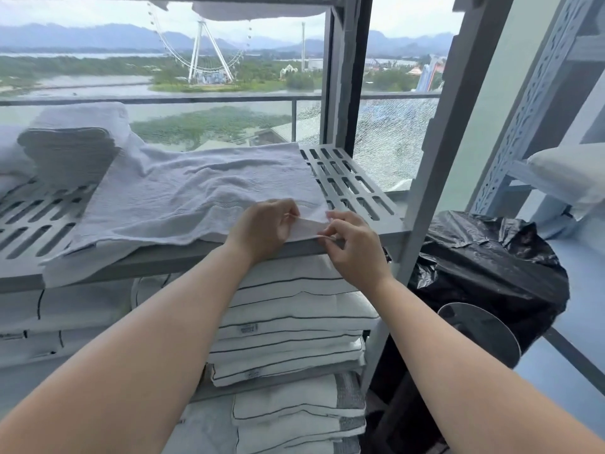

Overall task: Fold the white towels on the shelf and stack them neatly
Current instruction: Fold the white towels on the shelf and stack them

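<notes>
- Working on the towel [196, 198] spread across the slatted shelf [353, 188], near edge draped over the front lip, far left end up against the folded pile [72, 149].
- Gripping the near right corner with both hands: left hand [262, 227] curled on the hem, right hand [355, 247] nipping the corner tip between thumb and forefinger.
- Fingers [334, 224] closed on cloth only, nothing else held.
- Looks like the start of a fold, with most of the task still to do.
- Keep the hem taut between the two grips and lift it just clear of the shelf.
- Carry it over to the far edge and match corner to corner.
- Smooth the wrinkles in the middle first, to avoid creasing them in.
- Pull gently: probably easy to drag the overhanging left side off the lip.
</notes>
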